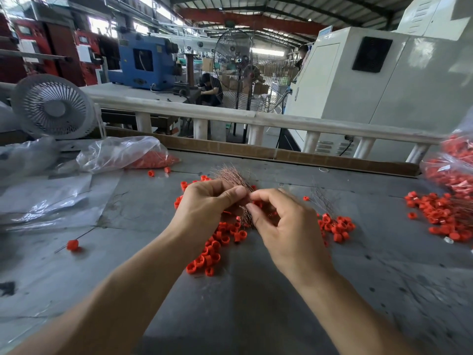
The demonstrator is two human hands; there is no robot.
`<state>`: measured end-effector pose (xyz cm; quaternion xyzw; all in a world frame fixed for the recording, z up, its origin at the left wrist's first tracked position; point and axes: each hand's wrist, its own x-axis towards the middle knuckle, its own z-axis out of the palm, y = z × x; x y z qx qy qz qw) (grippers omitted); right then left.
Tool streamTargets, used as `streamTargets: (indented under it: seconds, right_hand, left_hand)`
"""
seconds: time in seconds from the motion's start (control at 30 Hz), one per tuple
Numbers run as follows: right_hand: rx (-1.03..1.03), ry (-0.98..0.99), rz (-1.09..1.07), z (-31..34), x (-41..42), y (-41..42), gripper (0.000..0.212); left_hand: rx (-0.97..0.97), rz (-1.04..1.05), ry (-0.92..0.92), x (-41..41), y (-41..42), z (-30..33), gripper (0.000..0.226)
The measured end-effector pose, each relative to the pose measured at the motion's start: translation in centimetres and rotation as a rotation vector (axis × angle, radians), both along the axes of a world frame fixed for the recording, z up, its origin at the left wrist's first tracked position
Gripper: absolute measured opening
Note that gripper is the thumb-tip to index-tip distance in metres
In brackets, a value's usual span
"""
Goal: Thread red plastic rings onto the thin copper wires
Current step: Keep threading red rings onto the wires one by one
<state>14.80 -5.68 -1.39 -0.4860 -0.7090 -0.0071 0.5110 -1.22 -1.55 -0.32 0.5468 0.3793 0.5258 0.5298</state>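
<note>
Both hands meet over the loose red rings (217,242), where a bundle of copper wires (231,175) is gripped by the left hand (204,206) and pinched by the right hand (279,221); light, whippy strands are best held near their tips.

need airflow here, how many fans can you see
2: a small white fan at the table's far left, and a big pedestal fan on the floor beyond the rail. Others may be hidden.

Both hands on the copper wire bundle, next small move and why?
Probably the right hand pulls one strand free of the bundle of thin copper wires, which the left hand grips, while its fingertips pinch at the bundle's lower end; loose red plastic rings lie just beneath.
</note>
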Motion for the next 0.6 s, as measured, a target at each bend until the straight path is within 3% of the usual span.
streamTargets:
  seconds: [0.6]
  right_hand:
    - [-0.096, -0.022, 0.059, 0.0, 0.59, -0.43, 0.015]
  left_hand:
    - [-0.119, 0.073, -0.113, -0.17, -0.4, 0.73, 0.016]
